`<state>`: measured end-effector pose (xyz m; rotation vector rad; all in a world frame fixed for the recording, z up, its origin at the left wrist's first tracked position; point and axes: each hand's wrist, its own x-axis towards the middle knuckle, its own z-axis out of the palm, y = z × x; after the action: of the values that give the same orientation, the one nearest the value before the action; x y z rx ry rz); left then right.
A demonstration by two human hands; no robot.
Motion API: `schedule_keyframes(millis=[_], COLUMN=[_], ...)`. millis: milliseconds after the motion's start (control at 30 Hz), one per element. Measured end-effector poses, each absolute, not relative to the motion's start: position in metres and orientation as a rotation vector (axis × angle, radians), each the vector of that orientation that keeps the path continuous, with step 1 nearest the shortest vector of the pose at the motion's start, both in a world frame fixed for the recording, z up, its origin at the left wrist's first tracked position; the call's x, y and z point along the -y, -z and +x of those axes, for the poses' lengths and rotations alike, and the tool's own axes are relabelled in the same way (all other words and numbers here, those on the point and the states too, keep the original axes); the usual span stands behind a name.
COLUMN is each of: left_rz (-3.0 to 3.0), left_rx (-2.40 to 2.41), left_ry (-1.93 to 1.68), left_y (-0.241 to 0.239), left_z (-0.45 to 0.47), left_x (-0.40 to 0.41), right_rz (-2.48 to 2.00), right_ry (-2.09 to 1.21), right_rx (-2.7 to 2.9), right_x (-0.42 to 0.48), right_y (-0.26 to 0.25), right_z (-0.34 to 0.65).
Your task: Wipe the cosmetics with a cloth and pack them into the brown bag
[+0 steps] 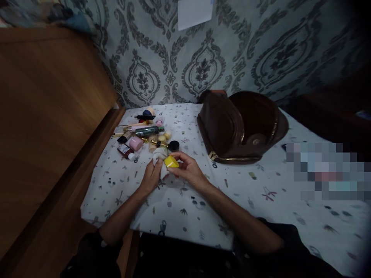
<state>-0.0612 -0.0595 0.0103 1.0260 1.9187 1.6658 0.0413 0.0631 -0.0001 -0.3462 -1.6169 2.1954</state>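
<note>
My right hand (187,166) pinches a small yellow item (171,161) with flat, glossy sides; its exact kind I cannot make out. Against its left side, my left hand (151,173) grips a white cloth (159,154), bunched between thumb and fingers. Just beyond both hands lie cosmetics: a round black lid or jar (174,145), a gold-and-black tube (159,143), a pink rounded container (136,143) and a dark red bottle with a white cap (126,151). A dark green tube (149,131) rests behind them.
An unzipped brown leather bag (222,127) stands at the back right of the table (185,212), which has a white patterned cover. Wooden furniture (52,77) borders the left side. Patterned wallpaper (203,65) rises behind. A blurred-out patch covers something at the right.
</note>
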Motion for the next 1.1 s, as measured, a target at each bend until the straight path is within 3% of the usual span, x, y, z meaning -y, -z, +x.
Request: schedule_keyframes(millis=[367, 567, 867, 1100], left_rz=[0.749, 0.843, 0.513, 0.5], left_rx=[-1.615, -1.742, -1.713, -1.511], left_ry=[-1.54, -1.641, -1.557, -1.424], left_y=[-0.009, -0.003, -0.005, -0.007], left_z=[-0.065, -0.065, -0.07, -0.069], left_x=[0.059, 0.06, 0.057, 0.056], right_rz=[-0.195, -0.279, -0.131, -0.047], right_ry=[-2.277, -2.079, -1.719, -1.684], right_rx=[1.607, 1.771, 2.041, 2.015], right_x=[-0.065, -0.066, -0.067, -0.068], right_y=[0.001, 0.008, 0.003, 0.005], right_z=[0.044, 0.041, 0.046, 0.045])
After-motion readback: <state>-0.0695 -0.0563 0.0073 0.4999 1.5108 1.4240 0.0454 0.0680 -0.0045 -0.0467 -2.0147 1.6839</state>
